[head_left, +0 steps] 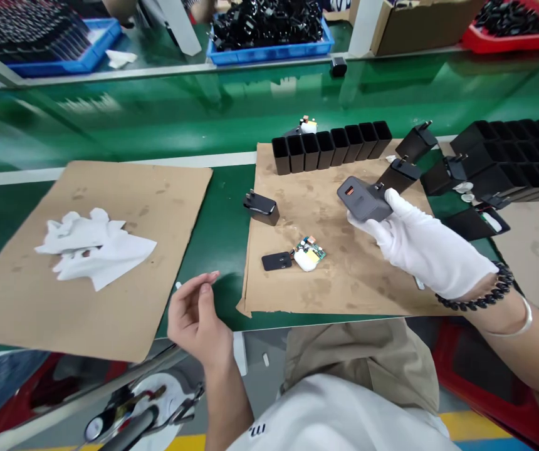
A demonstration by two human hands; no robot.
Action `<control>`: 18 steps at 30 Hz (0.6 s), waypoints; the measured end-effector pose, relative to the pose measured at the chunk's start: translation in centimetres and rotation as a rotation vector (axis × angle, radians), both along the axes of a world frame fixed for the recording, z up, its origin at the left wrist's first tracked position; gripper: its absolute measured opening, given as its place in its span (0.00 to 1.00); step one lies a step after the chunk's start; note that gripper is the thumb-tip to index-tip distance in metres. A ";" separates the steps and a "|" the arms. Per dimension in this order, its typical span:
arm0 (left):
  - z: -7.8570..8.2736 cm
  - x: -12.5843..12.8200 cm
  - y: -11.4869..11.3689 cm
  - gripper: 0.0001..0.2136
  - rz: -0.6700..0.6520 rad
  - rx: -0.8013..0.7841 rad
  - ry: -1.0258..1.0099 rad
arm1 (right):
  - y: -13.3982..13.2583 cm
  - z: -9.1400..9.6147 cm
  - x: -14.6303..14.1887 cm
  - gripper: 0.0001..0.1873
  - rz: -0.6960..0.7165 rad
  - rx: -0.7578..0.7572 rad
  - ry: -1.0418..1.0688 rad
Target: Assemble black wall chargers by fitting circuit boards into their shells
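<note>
My right hand point(398, 241), in a white glove, is closed around a dark charger housing point(362, 199) with an orange USB port on its face. Just behind it is another black plug charger point(398, 174), partly overlapped in view. My left hand point(201, 322) is bare at the table's front edge, its fingers curled and the thumb near the index fingertip. Whether anything small is pinched there cannot be made out. Between the hands, a circuit board point(309, 254) with a white blob lies wired to a black end cap point(276, 261). A black plug charger point(261, 208) rests at the cardboard's left edge.
Several open black cases point(330, 148) form a row on the cardboard mat point(335, 288). More cases point(514, 156) are stacked at right. White cloth gloves point(93, 244) lie on the left cardboard point(156, 188). Blue trays point(274, 53) and a red tray point(514, 41) of parts stand behind.
</note>
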State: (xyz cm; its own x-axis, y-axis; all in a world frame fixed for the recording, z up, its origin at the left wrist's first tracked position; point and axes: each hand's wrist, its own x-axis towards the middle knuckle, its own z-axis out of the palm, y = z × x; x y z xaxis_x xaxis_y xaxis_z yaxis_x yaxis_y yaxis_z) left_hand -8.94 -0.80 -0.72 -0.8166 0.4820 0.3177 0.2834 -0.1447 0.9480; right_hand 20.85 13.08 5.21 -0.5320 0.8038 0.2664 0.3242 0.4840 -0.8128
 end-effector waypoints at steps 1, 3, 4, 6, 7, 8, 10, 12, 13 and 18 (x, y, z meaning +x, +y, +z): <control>0.0 -0.1 -0.1 0.04 -0.002 0.005 -0.005 | 0.1 0.1 -0.5 0.29 0.003 -0.037 0.040; -0.1 -0.2 -0.2 0.04 -0.015 0.013 -0.015 | 0.2 0.3 -1.4 0.25 -0.050 -0.060 0.119; -0.2 -0.3 -0.2 0.04 -0.024 0.019 -0.016 | 0.2 0.5 -1.8 0.22 -0.099 -0.044 0.150; -0.3 -0.4 -0.3 0.03 -0.045 0.037 -0.014 | 0.3 1.1 -2.5 0.14 -0.230 0.031 0.241; -0.3 -0.4 -0.3 0.03 -0.054 0.049 -0.012 | 0.4 1.3 -2.8 0.14 -0.302 0.111 0.282; -0.3 -0.5 -0.2 0.03 -0.061 0.058 -0.010 | 0.6 1.5 -3.1 0.16 -0.366 0.201 0.288; -0.3 -0.5 -0.2 0.03 -0.069 0.068 -0.013 | 1.1 1.3 -3.8 0.18 -0.460 0.365 0.170; -0.2 -0.6 -0.2 0.03 -0.071 0.064 -0.021 | 1.7 0.4 -4.4 0.16 -0.463 0.401 -0.092; -0.2 -0.6 -0.1 0.03 -0.071 0.058 -0.024 | 2.0 -0.2 -4.7 0.17 -0.432 0.359 -0.222; -0.2 -0.5 -0.2 0.04 -0.099 0.050 -0.051 | 3.0 -2.0 -4.9 0.21 -0.327 0.237 -0.453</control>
State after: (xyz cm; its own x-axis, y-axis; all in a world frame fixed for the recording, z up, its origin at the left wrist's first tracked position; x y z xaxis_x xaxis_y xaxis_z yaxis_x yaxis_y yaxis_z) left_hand -9.47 -0.95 -0.87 -0.7814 0.5459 0.3025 0.2167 -0.2172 0.9518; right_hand 15.90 16.06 3.22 -0.3694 0.8914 0.2625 0.7756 0.4513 -0.4413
